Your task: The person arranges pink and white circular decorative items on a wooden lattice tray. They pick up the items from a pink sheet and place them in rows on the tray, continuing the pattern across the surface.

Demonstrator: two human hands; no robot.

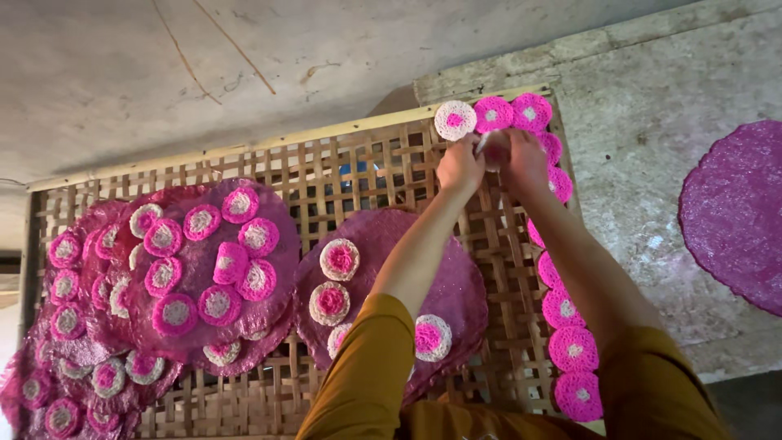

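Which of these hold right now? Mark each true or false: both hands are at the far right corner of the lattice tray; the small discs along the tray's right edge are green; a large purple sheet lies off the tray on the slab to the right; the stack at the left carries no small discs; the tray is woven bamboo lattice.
1. Both hands, left hand and right hand, are at the far right corner of the lattice tray: true.
2. The small discs along the right edge are green: false, they are pink with pale centres.
3. A large purple sheet lies on the slab to the right: true.
4. The left stack carries no small discs: false, many sit on it.
5. The tray is woven lattice: true.
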